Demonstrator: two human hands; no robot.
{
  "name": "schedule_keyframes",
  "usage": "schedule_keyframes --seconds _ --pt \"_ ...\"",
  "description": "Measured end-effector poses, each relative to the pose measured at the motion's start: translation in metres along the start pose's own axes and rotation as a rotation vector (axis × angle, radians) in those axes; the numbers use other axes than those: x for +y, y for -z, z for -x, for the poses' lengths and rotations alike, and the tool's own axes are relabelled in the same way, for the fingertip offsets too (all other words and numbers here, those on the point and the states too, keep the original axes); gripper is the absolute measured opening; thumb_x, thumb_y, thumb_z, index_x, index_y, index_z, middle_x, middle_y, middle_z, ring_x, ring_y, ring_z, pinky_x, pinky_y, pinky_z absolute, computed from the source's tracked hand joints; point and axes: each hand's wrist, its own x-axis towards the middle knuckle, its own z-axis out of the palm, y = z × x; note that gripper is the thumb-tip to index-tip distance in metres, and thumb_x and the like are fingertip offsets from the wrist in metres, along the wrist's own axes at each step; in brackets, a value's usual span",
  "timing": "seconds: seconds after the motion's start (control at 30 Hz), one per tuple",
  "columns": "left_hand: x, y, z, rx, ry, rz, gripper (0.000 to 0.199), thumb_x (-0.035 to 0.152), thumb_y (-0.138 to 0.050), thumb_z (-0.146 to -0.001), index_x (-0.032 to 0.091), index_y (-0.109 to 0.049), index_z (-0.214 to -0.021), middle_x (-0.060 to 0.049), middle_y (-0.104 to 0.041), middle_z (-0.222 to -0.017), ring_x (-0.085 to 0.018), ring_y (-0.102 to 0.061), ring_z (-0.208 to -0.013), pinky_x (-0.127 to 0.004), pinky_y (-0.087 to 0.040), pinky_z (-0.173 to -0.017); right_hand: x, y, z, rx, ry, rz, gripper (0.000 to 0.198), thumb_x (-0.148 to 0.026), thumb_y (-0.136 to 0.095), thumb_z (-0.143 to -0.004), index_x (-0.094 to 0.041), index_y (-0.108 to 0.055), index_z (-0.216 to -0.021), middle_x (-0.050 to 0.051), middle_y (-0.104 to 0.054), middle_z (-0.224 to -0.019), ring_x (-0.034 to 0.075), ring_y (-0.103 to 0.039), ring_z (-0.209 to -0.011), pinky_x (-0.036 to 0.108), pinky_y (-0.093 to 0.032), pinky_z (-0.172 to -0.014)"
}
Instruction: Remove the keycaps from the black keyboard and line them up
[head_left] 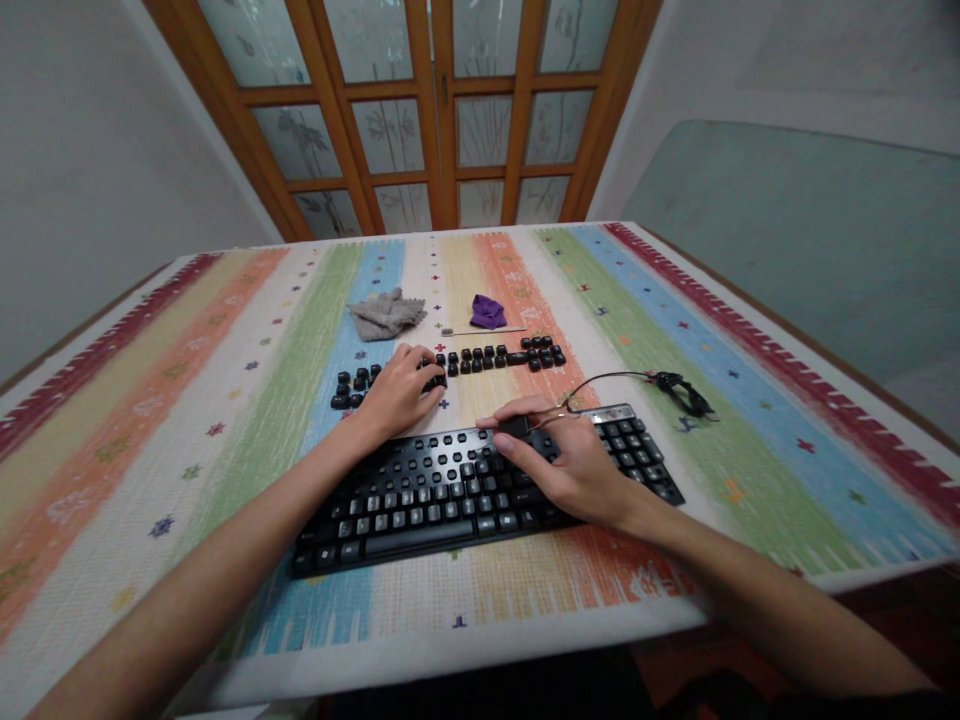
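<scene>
Facing glazed doors (441, 100), striped tablecloth (480, 402) under keyboard (457, 495).

Wood-framed doors (442, 110) — plant-patterned glass panes (298, 143); pale walls (97, 130) both sides — striped tablecloth (247, 400) below.

Black plastic makes up the keyboard (465, 500), its base plate glossy, and the loose keycaps (478, 354) look smooth and shiny too. The grey cloth (388, 315) is matt and rough; the purple cloth (488, 311) is matt fabric. A woven-looking matt tablecloth (420, 600) covers the worktop. The doors (442, 130) combine smooth brown wood with frosted, patterned glass.
</scene>
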Motion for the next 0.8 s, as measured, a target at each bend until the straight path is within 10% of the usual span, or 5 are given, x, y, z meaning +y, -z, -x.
schedule_keyframes --seconds 0.43,0.8 --pt "0.002 0.025 0.024 0.069 0.029 0.02 0.016 0.025 -0.059 -0.092 0.016 -0.069 -0.102 -0.011 -0.062 -0.105 -0.026 -0.054 -0.098 -0.046 -0.051 -0.089 0.012 0.001 -0.005 -0.298 -0.032 0.038 0.015 -0.032 -0.058 -0.098 -0.02 -0.067 -0.098 0.007 -0.074 -0.099 0.021 -0.07 -0.087 0.036 -0.055 -0.081" --pt "0.024 0.042 0.073 -0.06 0.099 0.226 0.021 0.029 -0.052 -0.098 0.017 -0.068 -0.094 -0.008 -0.065 -0.097 -0.022 -0.059 -0.094 -0.04 -0.051 -0.085 0.016 -0.013 -0.002 -0.266 0.05 0.046 0.013 -0.027 -0.061 -0.096 -0.017 -0.065 -0.088 0.007 -0.074 -0.097 0.019 -0.071 -0.089 0.031 -0.054 -0.082"
